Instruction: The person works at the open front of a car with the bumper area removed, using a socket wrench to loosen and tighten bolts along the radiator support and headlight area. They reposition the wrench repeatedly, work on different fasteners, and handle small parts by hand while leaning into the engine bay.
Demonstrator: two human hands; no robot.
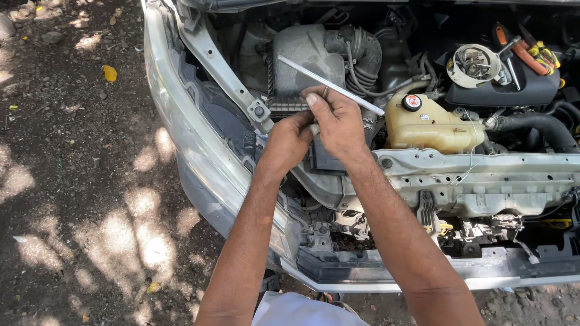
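Both my hands meet over the front left of an open car engine bay. My right hand grips a long thin silver metal rod that slants from upper left to lower right across the grey air filter housing. My left hand is closed just below it, its fingertips pinching a small metal piece at the right hand's thumb; what that piece is stays hidden. Under the hands sits a dark box-shaped part.
A yellowish coolant tank with a red-marked cap lies right of the hands. Screwdrivers with orange and yellow handles rest on the black battery cover. The silver front crossmember and headlight frame border the bay. Dirt ground lies left.
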